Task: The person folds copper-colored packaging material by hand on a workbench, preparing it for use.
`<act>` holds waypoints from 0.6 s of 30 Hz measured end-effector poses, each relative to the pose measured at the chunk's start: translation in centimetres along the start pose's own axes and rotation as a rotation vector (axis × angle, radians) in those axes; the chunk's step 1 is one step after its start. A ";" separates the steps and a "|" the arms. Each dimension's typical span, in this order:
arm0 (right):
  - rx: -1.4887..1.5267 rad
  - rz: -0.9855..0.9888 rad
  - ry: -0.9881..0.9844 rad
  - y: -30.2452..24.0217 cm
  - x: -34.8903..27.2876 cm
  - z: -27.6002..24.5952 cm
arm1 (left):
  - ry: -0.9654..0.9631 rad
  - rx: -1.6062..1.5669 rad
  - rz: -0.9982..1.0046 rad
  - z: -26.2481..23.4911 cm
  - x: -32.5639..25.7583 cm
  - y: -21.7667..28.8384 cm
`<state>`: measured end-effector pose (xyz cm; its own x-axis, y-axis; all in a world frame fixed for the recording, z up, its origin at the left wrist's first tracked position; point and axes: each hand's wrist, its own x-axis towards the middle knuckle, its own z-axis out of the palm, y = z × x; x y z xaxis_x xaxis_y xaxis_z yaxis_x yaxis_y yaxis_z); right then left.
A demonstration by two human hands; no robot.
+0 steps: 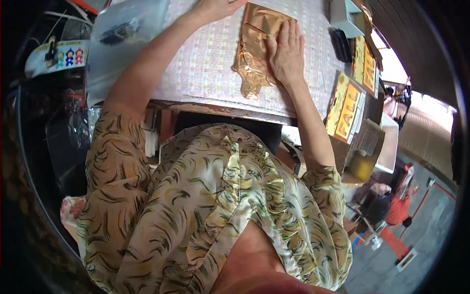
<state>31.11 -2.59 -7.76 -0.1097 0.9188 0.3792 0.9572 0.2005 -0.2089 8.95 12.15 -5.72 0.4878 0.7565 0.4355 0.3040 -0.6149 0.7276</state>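
Observation:
A flat, creased piece of copper-coloured foil [257,46], which looks like a deflated foil balloon, lies on the table with a rounded tab toward me. A thin red edge runs along its left side. My right hand [288,56] rests flat on its right part, fingers stretched away from me and thumb apart. At the top edge of the picture is my left hand [216,9], partly cut off. Its visible fingers reach out straight to the foil's far left corner; whether they touch it I cannot make out.
A checked pale cloth covers the table [196,73]. Clear plastic sheets [122,44] lie at its left. To the right stand a black case [340,45], a white box [345,14] and printed yellow-orange cards [345,108] by a cardboard box [364,147]. Another person [396,208] sits farther off, lower right.

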 end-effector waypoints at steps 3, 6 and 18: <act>0.012 0.051 -0.052 0.2 -0.1 -0.2 | -0.152 0.026 -0.114 -0.1 -0.2 -0.5; -0.010 0.056 -0.055 0.4 0.0 -0.4 | -0.090 0.084 -0.090 0.2 0.0 -0.4; -0.043 0.092 -0.102 0.3 0.0 0.1 | 0.034 0.099 -0.111 1.6 2.0 -0.6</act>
<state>31.40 -2.46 -7.92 -0.0458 0.9628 0.2663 0.9748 0.1013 -0.1988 11.05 13.71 -6.14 0.4191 0.8272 0.3742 0.4349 -0.5447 0.7171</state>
